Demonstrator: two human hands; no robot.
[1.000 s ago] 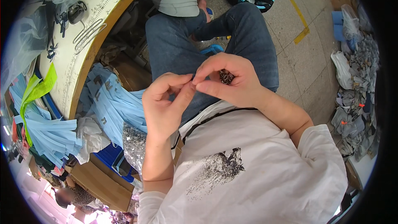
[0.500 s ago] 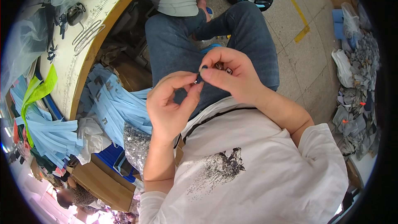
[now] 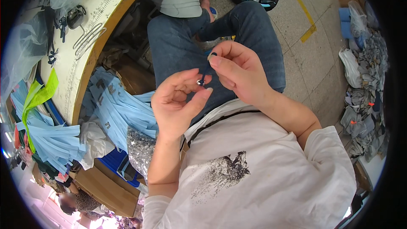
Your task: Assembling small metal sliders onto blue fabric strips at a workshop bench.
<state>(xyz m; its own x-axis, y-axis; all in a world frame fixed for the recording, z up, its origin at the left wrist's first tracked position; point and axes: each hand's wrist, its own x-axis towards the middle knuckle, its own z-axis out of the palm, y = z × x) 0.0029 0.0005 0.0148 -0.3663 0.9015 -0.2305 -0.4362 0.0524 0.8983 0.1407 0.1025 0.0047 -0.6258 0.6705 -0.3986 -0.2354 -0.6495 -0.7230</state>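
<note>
The right hand [image 3: 241,68] pinches the upper end of a short dark blue cord [image 3: 204,76] between thumb and forefinger, while the left hand [image 3: 176,101] stands parted just below, a small shiny metal piece [image 3: 199,83] between its thumb and fingers, though whether they touch it cannot be told. The piece appears to be on the cord's lower end already, with the cord not yet released or set down. Both hang over the jeans [image 3: 178,44], well apart from the tabletop [image 3: 101,10], where dark knotted cords [image 3: 52,55] lie.
</note>
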